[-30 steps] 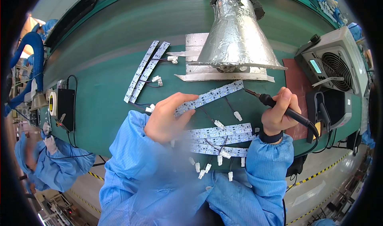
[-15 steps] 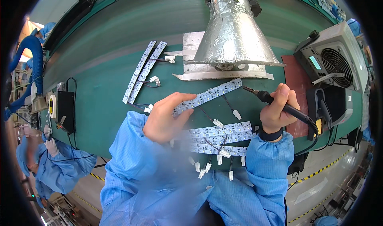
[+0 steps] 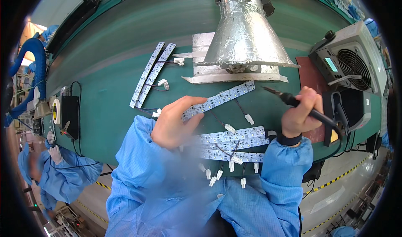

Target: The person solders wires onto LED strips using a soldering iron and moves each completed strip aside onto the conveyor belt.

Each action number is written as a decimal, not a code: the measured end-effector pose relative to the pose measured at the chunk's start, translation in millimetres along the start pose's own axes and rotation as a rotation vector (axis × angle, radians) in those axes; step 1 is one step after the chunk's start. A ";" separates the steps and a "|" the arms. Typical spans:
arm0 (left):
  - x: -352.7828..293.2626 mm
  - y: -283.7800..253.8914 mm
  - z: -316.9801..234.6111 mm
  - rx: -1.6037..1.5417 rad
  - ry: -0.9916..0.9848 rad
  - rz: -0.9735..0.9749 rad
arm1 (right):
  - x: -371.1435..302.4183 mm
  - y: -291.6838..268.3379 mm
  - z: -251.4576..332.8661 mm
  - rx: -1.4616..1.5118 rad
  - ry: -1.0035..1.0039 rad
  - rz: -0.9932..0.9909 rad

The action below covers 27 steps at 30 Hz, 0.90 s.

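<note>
My left hand [image 3: 173, 122] pinches the near-left end of an LED strip board [image 3: 228, 97], white with small components. Two short leads with white connectors hang from the board's lower side. In my right hand [image 3: 302, 113] is a soldering iron [image 3: 289, 99], gripped like a pen. Its tip points left, a little apart from the board's far right end. Below lie several more LED strip boards [image 3: 247, 138] in a loose stack, their white connectors [image 3: 237, 159] toward me. Two further LED strip boards [image 3: 155, 75] lie side by side at the left.
A foil-wrapped fume hood [image 3: 251, 36] stands behind the board. At the right are a grey box with a fan [image 3: 354, 65] and a black iron holder [image 3: 335, 111] near a reddish mat [image 3: 307, 75]. A black device [image 3: 67, 117] sits at the left, near another person in blue [image 3: 63, 174].
My right hand has drawn the soldering iron to the right, so its tip has left the end of the board. My left hand and the board have hardly moved.
</note>
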State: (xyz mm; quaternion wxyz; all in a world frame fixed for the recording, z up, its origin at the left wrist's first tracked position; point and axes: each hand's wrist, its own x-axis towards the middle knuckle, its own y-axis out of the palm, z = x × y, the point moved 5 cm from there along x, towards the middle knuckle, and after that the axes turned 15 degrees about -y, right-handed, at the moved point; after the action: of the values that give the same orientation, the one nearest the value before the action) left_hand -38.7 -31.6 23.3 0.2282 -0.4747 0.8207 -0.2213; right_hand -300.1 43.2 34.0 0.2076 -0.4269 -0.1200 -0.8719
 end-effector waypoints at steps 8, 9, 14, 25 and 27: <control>-11.7 -10.0 -11.5 0.025 0.033 -0.067 | 18.4 -17.0 -15.2 0.004 0.063 -0.164; -17.4 -15.4 -14.8 0.038 0.035 -0.081 | 17.6 -18.4 -16.7 0.022 0.065 -0.172; -54.7 -64.6 -10.1 -0.026 0.005 -0.161 | 14.4 -22.9 -19.8 0.043 0.103 -0.147; -11.0 -130.3 91.1 -0.266 -0.134 -0.485 | 9.9 -16.5 -19.0 0.054 0.089 -0.069; 0.5 -123.1 106.9 0.016 -0.159 -0.530 | 9.3 -15.7 -20.1 0.061 0.087 -0.076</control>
State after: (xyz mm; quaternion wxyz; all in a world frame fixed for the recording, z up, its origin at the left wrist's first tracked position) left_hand 107.0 -103.3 9.3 0.2300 -0.6869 0.6456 -0.2419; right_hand -326.4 46.9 28.6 0.1924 -0.3774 -0.1534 -0.8928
